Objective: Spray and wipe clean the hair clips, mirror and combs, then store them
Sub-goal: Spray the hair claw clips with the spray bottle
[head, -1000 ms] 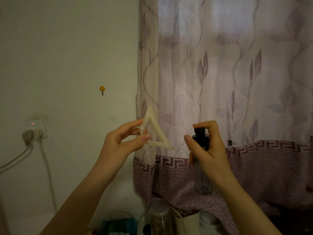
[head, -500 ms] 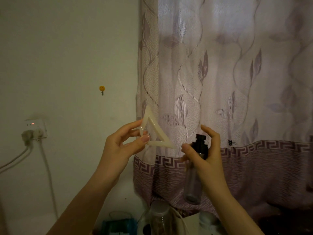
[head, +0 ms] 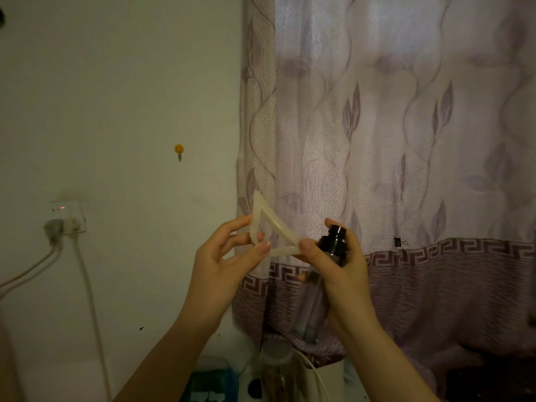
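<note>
A cream triangular hair clip [head: 271, 224] is held up in front of the curtain, pinched at its lower left corner by my left hand [head: 223, 265]. My right hand [head: 339, 271] grips a dark spray bottle [head: 314, 294] with a black pump head, tilted so its base points down and left. The right thumb tip touches the clip's right corner. No finger sits on top of the pump head. The mirror and combs are out of view.
A patterned lilac curtain [head: 391, 140] hangs behind the hands. On the wall to the left are a socket with plugs and cables [head: 65, 217] and a small yellow hook [head: 179, 148]. Below stand a clear jar [head: 275, 369], a teal box [head: 211, 381] and a white container [head: 322, 378].
My right hand has carried the spray bottle left, up to the clip, and tilted it; its forefinger has come off the pump head. The left hand stayed almost still.
</note>
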The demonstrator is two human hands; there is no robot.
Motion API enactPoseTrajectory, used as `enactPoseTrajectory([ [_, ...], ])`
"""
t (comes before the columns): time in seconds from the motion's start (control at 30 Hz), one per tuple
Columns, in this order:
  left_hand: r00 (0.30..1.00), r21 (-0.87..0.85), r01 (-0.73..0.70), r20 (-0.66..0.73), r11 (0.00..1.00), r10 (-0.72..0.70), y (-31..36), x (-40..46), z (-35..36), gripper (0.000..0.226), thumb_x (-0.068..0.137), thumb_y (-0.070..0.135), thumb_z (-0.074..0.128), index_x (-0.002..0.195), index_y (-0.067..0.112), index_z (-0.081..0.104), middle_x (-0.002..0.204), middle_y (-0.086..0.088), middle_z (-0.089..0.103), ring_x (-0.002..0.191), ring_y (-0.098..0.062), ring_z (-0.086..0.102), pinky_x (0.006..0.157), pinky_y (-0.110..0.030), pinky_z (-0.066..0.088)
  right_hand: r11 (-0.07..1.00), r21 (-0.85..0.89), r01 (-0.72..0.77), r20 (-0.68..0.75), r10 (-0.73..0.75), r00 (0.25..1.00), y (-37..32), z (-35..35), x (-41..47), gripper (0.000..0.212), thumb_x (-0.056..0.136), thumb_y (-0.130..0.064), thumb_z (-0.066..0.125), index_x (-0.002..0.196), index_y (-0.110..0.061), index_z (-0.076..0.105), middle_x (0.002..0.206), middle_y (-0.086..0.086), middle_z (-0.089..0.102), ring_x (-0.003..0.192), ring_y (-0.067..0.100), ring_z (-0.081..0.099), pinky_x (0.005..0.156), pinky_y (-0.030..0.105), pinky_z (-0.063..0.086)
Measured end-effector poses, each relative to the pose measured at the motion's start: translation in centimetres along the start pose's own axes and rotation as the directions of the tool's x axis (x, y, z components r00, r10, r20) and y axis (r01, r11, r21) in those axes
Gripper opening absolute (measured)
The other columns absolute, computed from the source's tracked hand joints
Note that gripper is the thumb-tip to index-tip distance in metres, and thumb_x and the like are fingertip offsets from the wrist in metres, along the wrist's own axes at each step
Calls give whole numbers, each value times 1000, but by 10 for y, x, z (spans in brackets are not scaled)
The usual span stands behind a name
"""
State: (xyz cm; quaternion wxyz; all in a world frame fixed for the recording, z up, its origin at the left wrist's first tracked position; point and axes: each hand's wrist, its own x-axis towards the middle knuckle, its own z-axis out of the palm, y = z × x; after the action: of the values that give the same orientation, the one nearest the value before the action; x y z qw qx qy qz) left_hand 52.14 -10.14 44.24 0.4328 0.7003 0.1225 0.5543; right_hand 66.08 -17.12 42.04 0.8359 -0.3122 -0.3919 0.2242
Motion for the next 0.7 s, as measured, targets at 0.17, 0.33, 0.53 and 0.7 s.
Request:
enactPoseTrajectory([
  [0.17, 994, 90, 48, 96, 995, -57, 1, 0, -5, 64, 69, 18, 74, 128, 30, 51, 96, 1, 73, 88, -11, 70, 68, -14, 53, 1000, -30, 6, 14, -6, 1000, -3, -7, 5, 59, 61, -15, 76, 116, -21, 57, 84, 5, 71, 81, 24, 70, 54, 29, 55],
  [0.33, 991, 116, 71, 107, 991, -84, 10, 3, -12, 82, 65, 17, 76, 130, 49, 38, 105, 5, 66, 87, -2, 69, 61, -9, 50, 995, -100, -15, 111, 26, 993, -12, -15, 14, 44, 74, -1, 72, 111, -19, 57, 73, -3, 72, 72, 18, 70, 52, 26, 55],
  [0.53, 967, 282, 49, 227, 958, -117, 17, 19, -26, 66, 62, 30, 75, 123, 41, 54, 109, 5, 69, 94, -9, 68, 79, -16, 54, 950, -311, 10, 300, 88, 950, -24, -21, 25, 47, 74, 2, 73, 115, -12, 56, 77, 5, 72, 70, 14, 68, 54, 26, 55],
  [0.7, 934, 333, 58, 315, 941, -169, 16, 21, -30, 57, 65, 27, 74, 120, 32, 60, 105, 2, 72, 97, -7, 68, 86, -23, 54, 917, -397, 42, 392, 129, 911, -34, -21, 35, 51, 69, -4, 76, 115, -14, 55, 81, 10, 71, 71, 18, 68, 52, 28, 54],
])
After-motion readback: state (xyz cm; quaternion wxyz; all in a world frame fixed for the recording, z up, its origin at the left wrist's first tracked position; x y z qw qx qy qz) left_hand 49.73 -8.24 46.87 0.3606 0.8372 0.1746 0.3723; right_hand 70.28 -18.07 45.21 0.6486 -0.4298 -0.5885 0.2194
